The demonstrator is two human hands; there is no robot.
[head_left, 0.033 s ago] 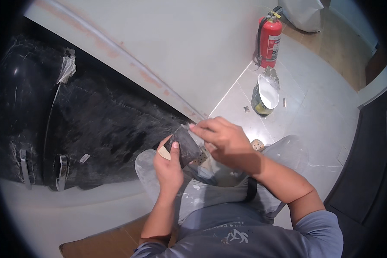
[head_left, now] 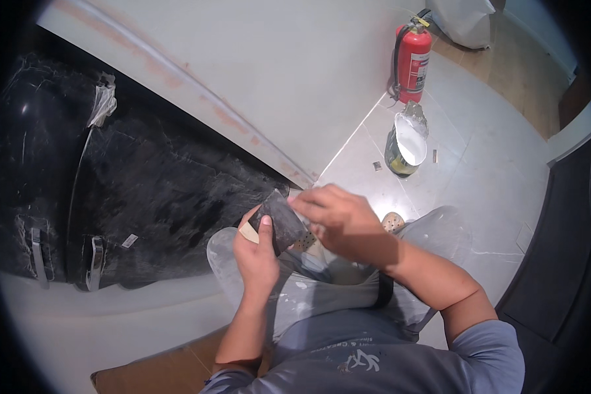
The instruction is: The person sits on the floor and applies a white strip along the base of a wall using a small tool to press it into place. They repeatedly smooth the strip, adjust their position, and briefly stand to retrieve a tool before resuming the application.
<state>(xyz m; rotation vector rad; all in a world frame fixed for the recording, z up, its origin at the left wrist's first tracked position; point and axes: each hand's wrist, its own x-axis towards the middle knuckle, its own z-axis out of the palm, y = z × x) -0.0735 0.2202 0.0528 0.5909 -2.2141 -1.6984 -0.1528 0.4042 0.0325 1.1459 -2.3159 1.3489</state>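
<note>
My left hand (head_left: 256, 255) grips a dark grey sheet of sandpaper (head_left: 284, 226), its thumb pressed flat on the top face. A pale cream edge sticks out beneath the sheet on the thumb side; I cannot tell whether it is a block or a backing. My right hand (head_left: 345, 220) is at the sheet's right edge, fingers bent and drawn together, fingertips slightly blurred. What those fingers hold, if anything, is hidden. Both hands are above my lap, between my bent, dust-marked knees.
A black panel (head_left: 157, 197) with metal handles (head_left: 95, 262) lies left, beneath a white wall (head_left: 276, 79). Ahead right are an open bucket of white paste (head_left: 410, 146) and a red fire extinguisher (head_left: 412, 65) on the tiles (head_left: 453, 190). Brown cardboard (head_left: 157, 371) lies at lower left.
My right hand has shifted slightly, its fingertips drawing a little lower along the sheet's edge. The left hand and the sheet have barely moved.
</note>
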